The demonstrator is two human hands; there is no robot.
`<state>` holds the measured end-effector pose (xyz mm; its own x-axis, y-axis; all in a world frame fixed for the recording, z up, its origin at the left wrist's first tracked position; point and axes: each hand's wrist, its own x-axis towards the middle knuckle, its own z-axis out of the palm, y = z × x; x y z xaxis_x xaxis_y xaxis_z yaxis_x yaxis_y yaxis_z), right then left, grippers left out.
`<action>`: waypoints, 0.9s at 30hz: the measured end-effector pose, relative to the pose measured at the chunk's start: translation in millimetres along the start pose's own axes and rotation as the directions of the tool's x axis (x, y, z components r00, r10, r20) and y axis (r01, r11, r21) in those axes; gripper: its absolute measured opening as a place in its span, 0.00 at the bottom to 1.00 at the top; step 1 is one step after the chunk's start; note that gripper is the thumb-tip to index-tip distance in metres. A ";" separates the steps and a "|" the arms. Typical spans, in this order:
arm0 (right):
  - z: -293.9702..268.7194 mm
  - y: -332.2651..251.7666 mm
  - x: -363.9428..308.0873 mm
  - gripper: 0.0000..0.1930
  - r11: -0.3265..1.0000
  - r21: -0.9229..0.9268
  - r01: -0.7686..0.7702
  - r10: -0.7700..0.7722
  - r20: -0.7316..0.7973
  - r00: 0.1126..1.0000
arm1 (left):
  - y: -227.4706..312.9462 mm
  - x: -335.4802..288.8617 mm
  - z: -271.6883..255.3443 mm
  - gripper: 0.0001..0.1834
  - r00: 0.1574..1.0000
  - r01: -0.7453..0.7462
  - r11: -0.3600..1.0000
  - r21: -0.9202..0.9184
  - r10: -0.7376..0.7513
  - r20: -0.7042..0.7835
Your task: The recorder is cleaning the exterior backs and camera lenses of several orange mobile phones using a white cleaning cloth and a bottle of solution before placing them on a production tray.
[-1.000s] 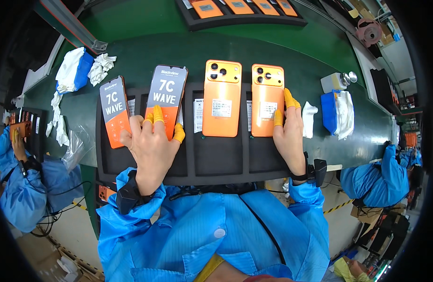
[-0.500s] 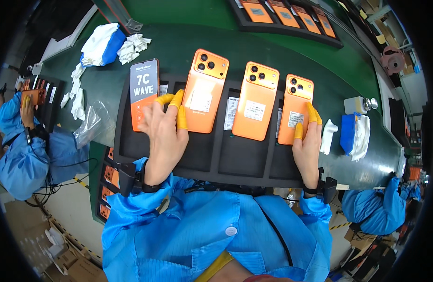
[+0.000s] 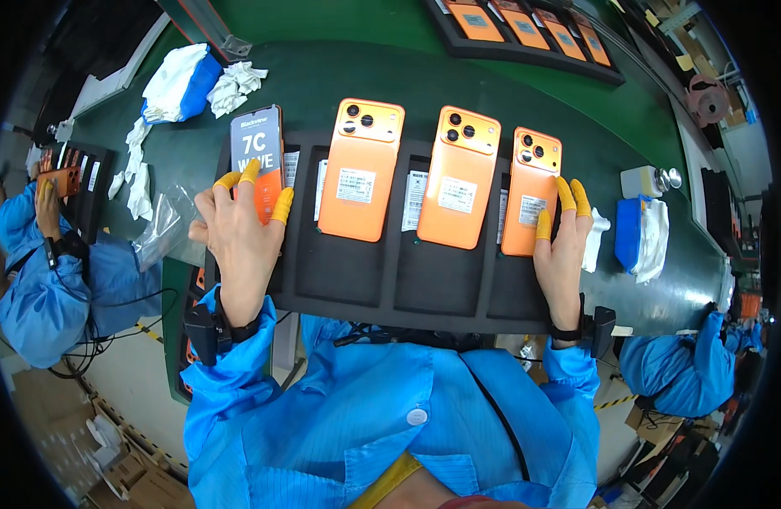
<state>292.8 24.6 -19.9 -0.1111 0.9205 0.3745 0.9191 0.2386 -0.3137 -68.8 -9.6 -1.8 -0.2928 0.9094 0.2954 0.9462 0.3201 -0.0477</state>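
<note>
A black foam tray [image 3: 339, 305] with compartments lies before me. Across its far edge rest three orange phones, backs up, with camera bumps and white labels: one left of centre [image 3: 361, 220], one right of centre [image 3: 445, 229], one at the right end [image 3: 517, 237]. The leftmost phone [image 3: 267, 136] lies face up with a grey and orange printed film. My left hand [image 3: 242, 225], in yellow finger cots, grips its lower part, thumb at the right edge. My right hand [image 3: 562, 250] is open beside the right-end phone, thumb at its lower right edge, two fingers stretched past its side.
White cloths in a blue holder [image 3: 199, 89] stand far left, with crumpled wipes [image 3: 237, 87] beside them. A clear plastic bag [image 3: 165, 225] lies left of the tray. Another blue holder [image 3: 632, 233] and a pump bottle [image 3: 641, 181] stand right. More phones fill a far tray [image 3: 526, 55]. Co-workers sit either side.
My left hand has moved left from the left-of-centre phone onto the leftmost phone. The left-of-centre phone sits slightly farther left and straighter. My right fingers have slid off the right-end phone's edge.
</note>
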 end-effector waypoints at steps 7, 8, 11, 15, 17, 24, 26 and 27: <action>1.6 0.3 -1.8 0.18 1.000 0.025 -0.009 0.009 -0.005 1.000 | -14.4 4.5 4.4 0.19 0.987 -0.159 0.987 0.004 0.159 -0.014; 2.0 -0.1 -1.3 0.18 1.000 0.023 -0.016 0.016 -0.007 1.000 | -19.3 3.0 1.5 0.18 0.986 -0.163 0.985 -0.055 0.161 -0.044; 2.2 -1.4 0.4 0.18 1.000 0.020 -0.002 0.002 -0.001 1.000 | -42.8 5.1 -4.5 0.11 0.997 -0.011 0.988 -0.157 -0.001 -0.075; 2.4 1.6 0.2 0.19 1.000 0.011 0.027 -0.027 -0.003 1.000 | -72.0 14.7 12.4 0.20 0.930 0.329 0.141 -0.934 -0.221 0.295; 2.6 5.0 -0.2 0.20 1.000 0.006 0.018 -0.018 0.014 1.000 | -62.1 8.5 22.9 0.20 0.945 0.296 0.049 -0.954 -0.160 0.285; 0.3 8.0 -0.1 0.22 1.000 -0.027 -0.004 0.005 0.023 1.000 | -42.7 -3.8 33.0 0.22 0.997 0.057 0.946 -0.320 -0.039 0.065; -1.1 9.4 -2.7 0.22 0.999 -0.051 -0.017 0.018 0.013 1.000 | -30.0 -3.6 26.4 0.22 0.998 0.041 0.971 -0.237 -0.053 -0.042; 0.5 7.0 -1.2 0.22 0.999 -0.034 0.021 -0.022 -0.006 1.000 | -24.1 -3.3 21.7 0.22 0.986 0.040 0.988 -0.148 -0.063 -0.155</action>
<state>299.2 25.4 -23.0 -0.1287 0.9133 0.3864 0.9287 0.2477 -0.2760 -93.7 -14.5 -22.3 -0.3269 0.8351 0.4425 0.9437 0.3133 0.1060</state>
